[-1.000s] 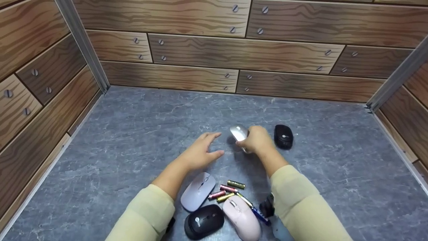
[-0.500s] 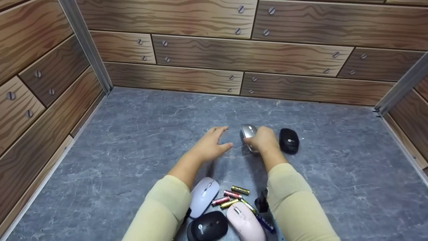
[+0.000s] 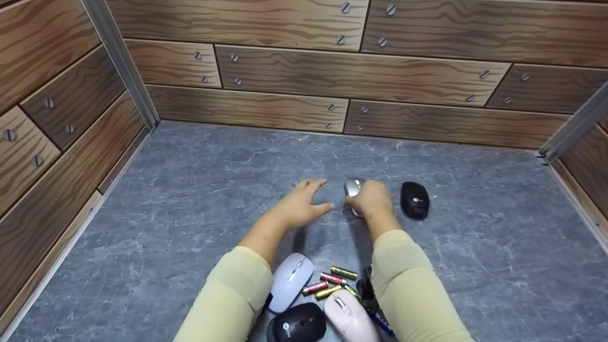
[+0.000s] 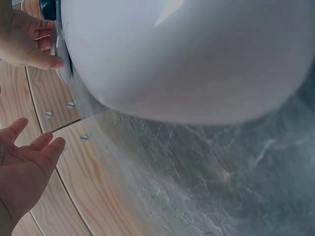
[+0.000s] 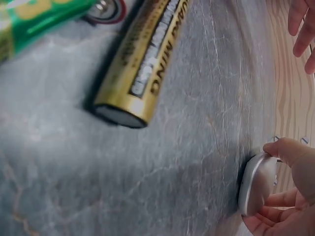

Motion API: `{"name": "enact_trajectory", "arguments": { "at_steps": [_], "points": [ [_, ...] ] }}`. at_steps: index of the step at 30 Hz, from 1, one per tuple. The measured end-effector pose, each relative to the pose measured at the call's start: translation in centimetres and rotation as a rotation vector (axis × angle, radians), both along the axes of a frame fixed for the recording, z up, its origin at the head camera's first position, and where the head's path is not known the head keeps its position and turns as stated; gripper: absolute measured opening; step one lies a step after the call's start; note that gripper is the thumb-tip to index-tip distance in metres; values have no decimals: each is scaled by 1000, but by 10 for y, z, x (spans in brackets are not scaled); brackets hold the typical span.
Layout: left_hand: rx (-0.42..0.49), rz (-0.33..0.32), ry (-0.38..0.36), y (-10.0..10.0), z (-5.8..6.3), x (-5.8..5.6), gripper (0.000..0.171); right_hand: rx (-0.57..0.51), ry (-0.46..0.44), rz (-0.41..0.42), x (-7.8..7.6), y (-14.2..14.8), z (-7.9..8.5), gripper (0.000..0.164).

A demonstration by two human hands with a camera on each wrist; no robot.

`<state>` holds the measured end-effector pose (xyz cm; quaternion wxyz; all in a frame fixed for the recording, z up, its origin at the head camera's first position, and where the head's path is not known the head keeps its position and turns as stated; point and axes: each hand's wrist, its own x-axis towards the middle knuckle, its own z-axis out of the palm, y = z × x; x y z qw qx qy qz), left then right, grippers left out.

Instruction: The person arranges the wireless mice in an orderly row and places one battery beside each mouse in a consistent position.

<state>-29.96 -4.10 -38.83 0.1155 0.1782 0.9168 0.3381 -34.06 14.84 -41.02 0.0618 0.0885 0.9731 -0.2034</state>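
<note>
My right hand [image 3: 373, 199] grips a silver computer mouse [image 3: 354, 186] by its sides, low over the grey marbled surface; in the right wrist view thumb and fingers pinch the silver mouse [image 5: 258, 184] at its edges. To the left of it, my left hand [image 3: 301, 204] hovers with fingers spread, holding nothing. A black mouse [image 3: 414, 200] lies just right of the right hand. Nearer me lie a pale lavender mouse [image 3: 290, 281], another black mouse [image 3: 298, 323] and a pink mouse [image 3: 350, 316]. The lavender mouse looms large in the left wrist view.
Several batteries lie beside the pink mouse, among them a gold one [image 3: 344, 272], a red one [image 3: 332, 278] and a blue one [image 3: 381, 324] partly behind the right sleeve. Wood-patterned walls [image 3: 285, 71] enclose the surface at the back and both sides.
My right hand has set the silver mouse lower and straighter, closer to the black mouse at right. The left hand stays spread beside it. The head view has shifted slightly.
</note>
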Motion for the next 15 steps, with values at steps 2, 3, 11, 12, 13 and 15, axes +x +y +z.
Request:
{"name": "enact_trajectory", "arguments": {
  "at_steps": [2,3,11,12,13,15],
  "points": [
    [-1,2,-8,-1,1,-1,69,9,2,1,-2,-1,1,61],
    [-3,4,-10,-1,1,-2,69,12,4,2,-3,-2,1,61],
    [-21,15,-18,-2,2,-5,67,29,21,20,-11,-8,0,63],
    [-22,15,-17,-2,2,-6,66,32,20,20,-11,-8,0,63],
    [-24,16,-17,-2,2,-6,66,35,17,18,-12,-9,-1,64],
    [-26,19,-19,-1,2,-6,66,39,14,17,-14,-9,-2,64]
  ]
}}
